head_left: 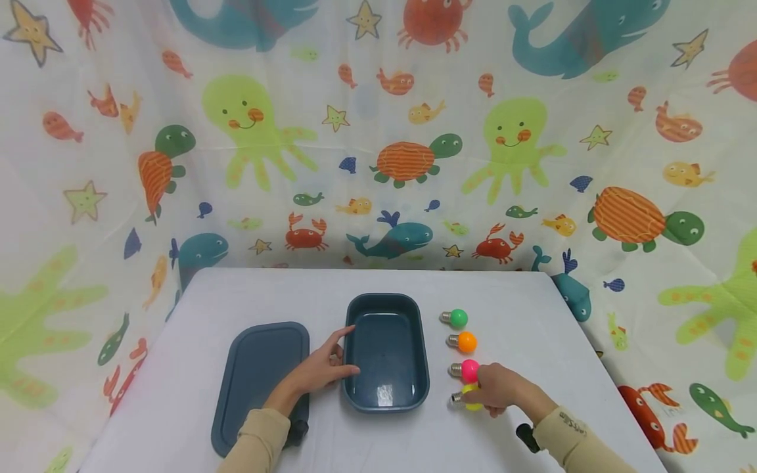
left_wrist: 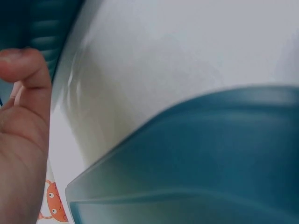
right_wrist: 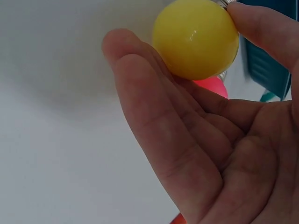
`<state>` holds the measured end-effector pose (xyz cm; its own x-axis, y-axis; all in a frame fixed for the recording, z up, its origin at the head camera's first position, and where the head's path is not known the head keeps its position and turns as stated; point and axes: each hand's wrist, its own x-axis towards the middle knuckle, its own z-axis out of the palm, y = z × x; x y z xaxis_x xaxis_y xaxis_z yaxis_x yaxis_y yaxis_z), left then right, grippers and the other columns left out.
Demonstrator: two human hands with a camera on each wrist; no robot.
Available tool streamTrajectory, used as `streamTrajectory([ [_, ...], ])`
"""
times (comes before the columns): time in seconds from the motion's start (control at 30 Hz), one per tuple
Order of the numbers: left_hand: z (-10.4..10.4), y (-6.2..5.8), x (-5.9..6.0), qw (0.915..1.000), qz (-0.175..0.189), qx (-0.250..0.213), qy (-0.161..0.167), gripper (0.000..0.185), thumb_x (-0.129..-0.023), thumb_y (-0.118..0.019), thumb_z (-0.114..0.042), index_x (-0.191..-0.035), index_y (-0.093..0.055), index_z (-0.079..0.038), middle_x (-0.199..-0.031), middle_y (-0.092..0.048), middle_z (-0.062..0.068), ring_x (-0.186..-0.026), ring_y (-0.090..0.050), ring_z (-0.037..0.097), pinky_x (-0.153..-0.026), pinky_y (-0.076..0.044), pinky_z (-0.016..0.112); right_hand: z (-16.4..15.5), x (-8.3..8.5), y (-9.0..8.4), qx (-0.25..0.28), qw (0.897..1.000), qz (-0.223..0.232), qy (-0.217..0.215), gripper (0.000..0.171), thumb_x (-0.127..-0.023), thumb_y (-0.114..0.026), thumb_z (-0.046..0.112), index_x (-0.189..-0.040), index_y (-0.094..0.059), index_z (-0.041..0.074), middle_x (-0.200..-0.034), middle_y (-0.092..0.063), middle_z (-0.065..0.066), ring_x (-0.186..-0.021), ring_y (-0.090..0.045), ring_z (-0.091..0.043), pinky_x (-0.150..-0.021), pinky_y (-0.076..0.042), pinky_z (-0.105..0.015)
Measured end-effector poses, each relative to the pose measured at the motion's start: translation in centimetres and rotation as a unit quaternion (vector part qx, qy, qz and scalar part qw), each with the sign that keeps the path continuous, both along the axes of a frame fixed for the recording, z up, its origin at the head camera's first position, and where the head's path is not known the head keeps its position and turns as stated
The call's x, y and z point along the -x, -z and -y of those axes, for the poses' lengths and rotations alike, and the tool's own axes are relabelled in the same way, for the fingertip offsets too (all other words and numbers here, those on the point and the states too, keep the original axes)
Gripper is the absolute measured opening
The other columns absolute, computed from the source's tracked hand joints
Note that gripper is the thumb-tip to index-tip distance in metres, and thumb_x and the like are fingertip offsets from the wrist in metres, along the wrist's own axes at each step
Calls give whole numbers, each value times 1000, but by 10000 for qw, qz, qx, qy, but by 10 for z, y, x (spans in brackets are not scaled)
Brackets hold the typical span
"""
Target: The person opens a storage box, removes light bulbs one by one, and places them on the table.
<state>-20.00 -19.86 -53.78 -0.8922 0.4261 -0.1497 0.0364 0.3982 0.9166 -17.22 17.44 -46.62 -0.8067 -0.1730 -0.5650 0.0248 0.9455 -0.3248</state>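
The right hand holds the yellow bulb at the near end of a row of four coloured bulbs on the white desk. In the right wrist view the fingers curl under the yellow globe while the thumb closes on it from the other side, so the bulb is pinched, not merely touched. Its metal screw base points left, toward the tub, so the bulb's long axis runs across the desk rather than toward the person.

The open dark teal tub lies directly left of that hand, its right wall just beside the bulb row. The right hand is clearly the nearer hand to the bulbs. The left hand is on the tub's far side, fingers loosely extended against its left rim, thumb by the edge; it steadies rather than grips. The tub's lid lies flat to the left, partly under the left forearm.

The pink bulb sits just beyond the yellow one, touching or nearly touching the right hand; the orange bulb and green bulb lie farther back, apart from both hands.
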Motion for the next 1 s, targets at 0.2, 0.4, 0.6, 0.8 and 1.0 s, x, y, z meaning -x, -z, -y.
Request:
streamTrajectory([
  [0.2, 0, 1, 0, 10000, -28, 8, 44, 87, -87, -75, -31, -155, -22, -22, -96, -46, 10, -57, -44, 12, -54, -41, 29, -3, 1, 6, -137, 9998, 85, -69, 37, -87, -73, 38, -70, -62, 7, -56, -56, -3, -48, -54, -12, -54, -47, -21],
  [0.4, 1, 0, 0, 10000, -19, 23, 17, 87, -87, -75, -32, -155, -22, -23, -96, -46, 10, -57, -44, 12, -54, -41, 29, -5, 3, 11, -211, 9997, 67, -74, 38, -87, -72, 40, -70, -62, 8, -56, -54, -2, -49, -53, -12, -55, -45, -22],
  [0.6, 2, 0, -1, 10000, 0, -43, -28, 86, -88, -75, -27, -155, -22, -23, -97, -46, 11, -57, -44, 13, -54, -41, 29, -5, 4, 13, -164, 9998, 44, -103, 39, -87, -72, 41, -69, -62, 7, -56, -55, -3, -49, -53, -12, -55, -45, -23],
  [0.8, 3, 1, -2, 10000, -28, -70, -64, 86, -88, -75, -27, -155, -22, -22, -97, -47, 11, -57, -45, 14, -54, -41, 29, -5, 5, 13, -165, 9998, 51, -45, 39, -86, -73, 42, -72, -60, 8, -57, -54, -3, -49, -52, -13, -56, -44, -23],
  [1.0, 2, 1, -3, 9999, -89, 13, -72, 85, -87, -75, -29, -155, -23, -25, -96, -47, 10, -56, -46, 13, -53, -41, 29, -4, 6, 7, -173, 9998, 38, 14, 38, -86, -73, 42, -76, -59, 8, -58, -54, -3, -50, -52, -14, -56, -43, -24],
])
